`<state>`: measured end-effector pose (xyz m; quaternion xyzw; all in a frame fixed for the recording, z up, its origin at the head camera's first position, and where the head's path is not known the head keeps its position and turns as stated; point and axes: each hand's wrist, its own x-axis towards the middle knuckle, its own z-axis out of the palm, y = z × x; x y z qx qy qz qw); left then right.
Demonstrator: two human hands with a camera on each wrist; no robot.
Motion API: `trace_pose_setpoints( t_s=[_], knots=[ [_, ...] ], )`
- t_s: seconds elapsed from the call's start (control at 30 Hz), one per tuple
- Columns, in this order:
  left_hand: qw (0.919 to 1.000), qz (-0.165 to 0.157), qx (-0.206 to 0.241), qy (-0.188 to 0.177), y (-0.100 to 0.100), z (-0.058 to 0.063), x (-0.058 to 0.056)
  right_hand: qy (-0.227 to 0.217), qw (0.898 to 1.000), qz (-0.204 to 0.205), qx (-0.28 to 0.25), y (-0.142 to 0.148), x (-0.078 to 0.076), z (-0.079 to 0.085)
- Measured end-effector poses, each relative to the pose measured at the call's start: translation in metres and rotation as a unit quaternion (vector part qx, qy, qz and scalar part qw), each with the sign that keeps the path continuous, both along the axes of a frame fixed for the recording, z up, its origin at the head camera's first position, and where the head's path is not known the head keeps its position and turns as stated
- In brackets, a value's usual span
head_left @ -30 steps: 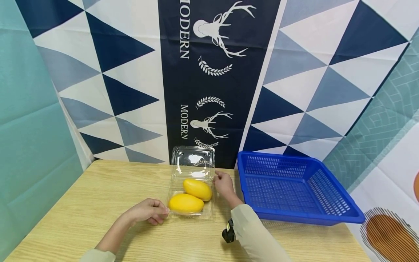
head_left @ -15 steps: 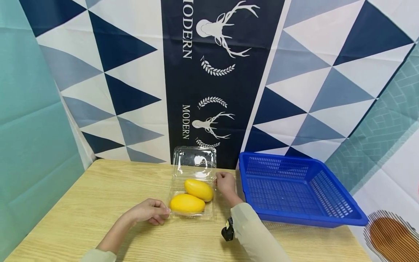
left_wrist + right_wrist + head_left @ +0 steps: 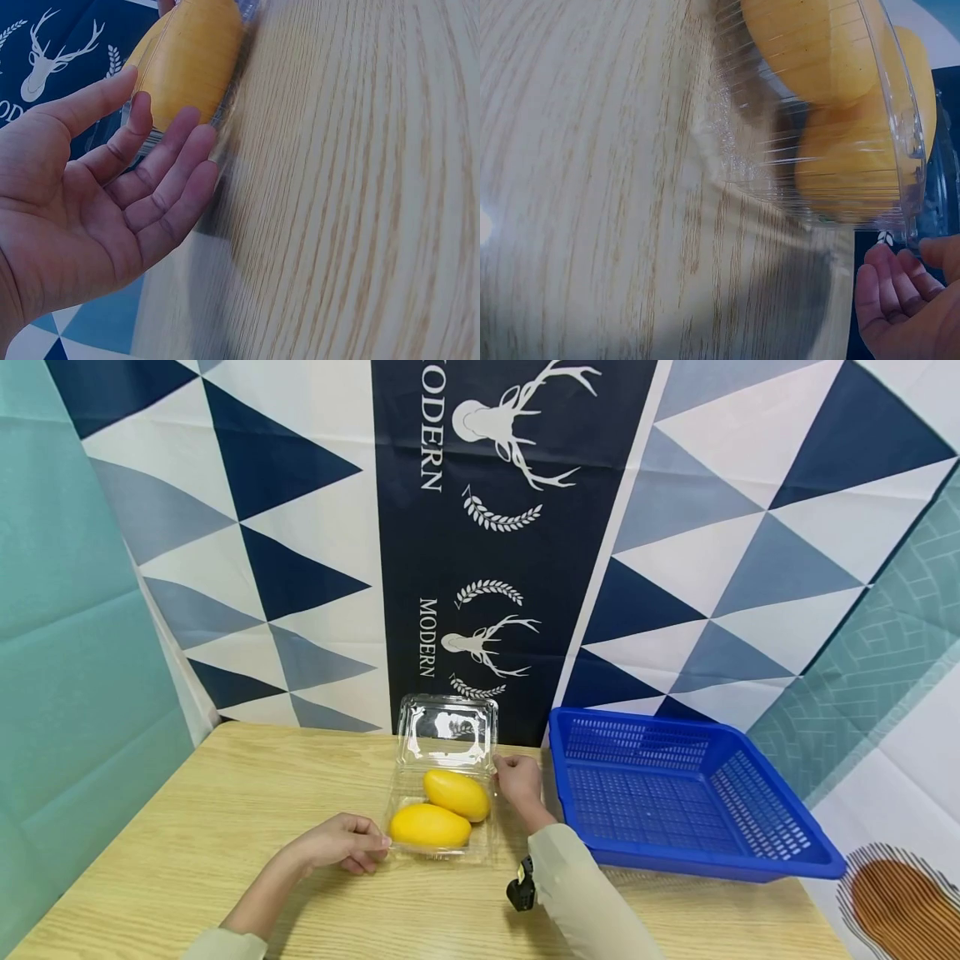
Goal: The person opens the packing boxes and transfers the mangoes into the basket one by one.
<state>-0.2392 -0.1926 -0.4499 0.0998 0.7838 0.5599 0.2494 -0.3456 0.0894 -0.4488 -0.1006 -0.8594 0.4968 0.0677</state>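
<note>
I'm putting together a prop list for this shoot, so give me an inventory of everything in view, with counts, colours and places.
Yellow fruits: 2, yellow, inside the clear container
Clear container: 1, transparent, between the hands, lid open at the far side
Blue basket: 1, blue, on the table's right side
Table: 1, light wood, beneath everything
Patterned backdrop: 1, navy, grey-blue and white, behind the table
Teal cloth: 1, teal, far left
Brown striped disc print: 1, brown, lower right
Black device: 1, black, at the right wrist
Sleeves: 2, pale beige, bottom of the head view
Left hand: 1, bare, at the container's near left corner
Right hand: 1, bare, at its right edge
</note>
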Motion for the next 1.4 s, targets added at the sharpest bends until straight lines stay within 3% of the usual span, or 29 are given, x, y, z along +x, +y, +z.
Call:
trace_pose_setpoints(
  t_s=[0.63,1.4],
  knots=[
    [0.9998,-0.017,0.002,-0.002,-0.0029,-0.0005,0.001,-0.091,0.996,0.0,0.015,0.0002,0.0039,0.0063],
    [0.9999,-0.016,0.001,-0.006,-0.004,-0.0011,0.0007,-0.11,0.993,0.009,-0.035,0.001,0.0075,0.0057]
  ],
)
